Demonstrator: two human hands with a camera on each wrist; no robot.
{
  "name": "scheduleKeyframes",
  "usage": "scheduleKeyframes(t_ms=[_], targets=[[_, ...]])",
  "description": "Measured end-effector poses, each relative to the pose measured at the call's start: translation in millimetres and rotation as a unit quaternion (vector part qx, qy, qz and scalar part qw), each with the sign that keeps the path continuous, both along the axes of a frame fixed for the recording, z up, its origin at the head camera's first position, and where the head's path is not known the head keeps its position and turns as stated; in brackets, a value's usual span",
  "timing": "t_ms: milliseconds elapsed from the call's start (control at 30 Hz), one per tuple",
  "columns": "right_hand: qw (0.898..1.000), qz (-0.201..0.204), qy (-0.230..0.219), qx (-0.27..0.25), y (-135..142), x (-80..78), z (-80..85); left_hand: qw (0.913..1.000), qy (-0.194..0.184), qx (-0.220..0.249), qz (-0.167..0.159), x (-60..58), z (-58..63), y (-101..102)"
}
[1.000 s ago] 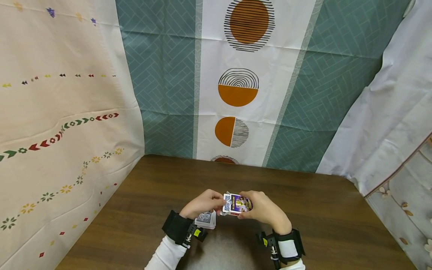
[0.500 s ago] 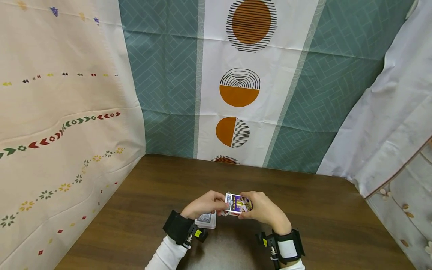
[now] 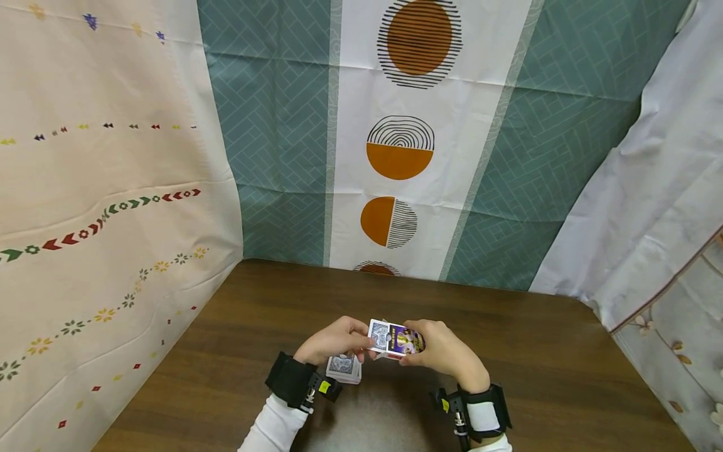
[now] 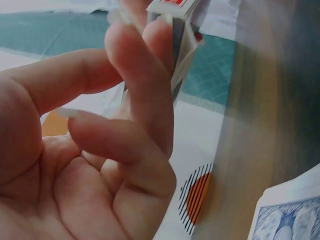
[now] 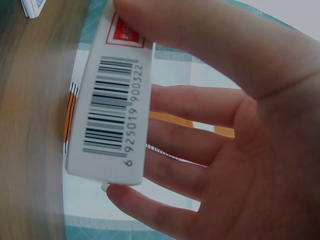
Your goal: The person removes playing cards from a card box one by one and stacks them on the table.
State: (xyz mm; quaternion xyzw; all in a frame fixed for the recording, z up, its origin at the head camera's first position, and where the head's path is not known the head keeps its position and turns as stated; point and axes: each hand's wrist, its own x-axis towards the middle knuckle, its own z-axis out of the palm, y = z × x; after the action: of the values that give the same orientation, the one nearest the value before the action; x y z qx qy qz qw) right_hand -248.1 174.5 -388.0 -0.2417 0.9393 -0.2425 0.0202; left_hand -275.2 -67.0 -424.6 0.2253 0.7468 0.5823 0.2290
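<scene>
My right hand point(image 3: 448, 353) grips a purple-and-white playing card box point(image 3: 404, 341), thumb on the near side and fingers on the far side. In the right wrist view the white barcode side of the box point(image 5: 114, 112) faces the camera. Blue-backed playing cards point(image 3: 379, 335) stick out of the box's left end, and my left hand point(image 3: 336, 343) pinches them at their left edge. How many cards stick out I cannot tell. Just below the left hand, a stack of playing cards point(image 3: 344, 369) lies on the table, partly covered by that hand.
The brown wooden table point(image 3: 271, 301) reaches back to a green-and-white patterned cloth point(image 3: 282, 207). Pale cloths hang at the left and right sides. Both wrists wear black straps with small cameras.
The left hand first shifts slightly right toward the box, then back left. More of the playing cards now shows outside the box. The right hand and the stack stay nearly in place.
</scene>
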Motion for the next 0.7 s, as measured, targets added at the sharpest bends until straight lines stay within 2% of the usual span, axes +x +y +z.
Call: scheduleKeyframes(t_ms=[233, 500, 700], targets=[[1.0, -0.024, 0.003, 0.001, 5, 0.5, 2.6, 0.9996, 0.022, -0.013, 0.013, -4.0, 5.6, -17], [1.0, -0.015, 0.008, 0.002, 4, 1.5, 1.5, 0.998, 0.05, -0.023, 0.031, -6.0, 7.0, -35], [1.0, -0.018, 0.009, 0.001, 4, 1.8, 1.4, 0.9976, 0.043, -0.01, 0.053, -8.5, 6.8, -45]])
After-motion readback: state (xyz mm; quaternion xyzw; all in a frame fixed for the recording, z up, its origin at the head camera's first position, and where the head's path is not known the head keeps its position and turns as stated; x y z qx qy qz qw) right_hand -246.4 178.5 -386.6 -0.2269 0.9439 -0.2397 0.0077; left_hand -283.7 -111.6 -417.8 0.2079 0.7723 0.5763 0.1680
